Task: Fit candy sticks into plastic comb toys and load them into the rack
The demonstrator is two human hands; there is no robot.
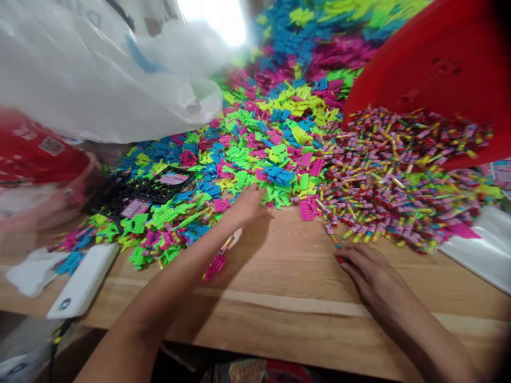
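My left hand reaches to the near edge of a large heap of green, pink, blue and yellow plastic pieces; its fingertips are hidden among them. On the wooden table, my right hand has its thumb and forefinger closed around the red end of a small coloured stick. Beyond that hand lies a pile of small wrapped sticks. One pink piece rests at the heap's edge between my hands. Below my left wrist lie another pink piece and a thin stick beside it.
A red basin tips sticks onto the table at right. White plastic bags fill the upper left. Black trays, a white device and crumpled white paper lie left. A white sheet is far right.
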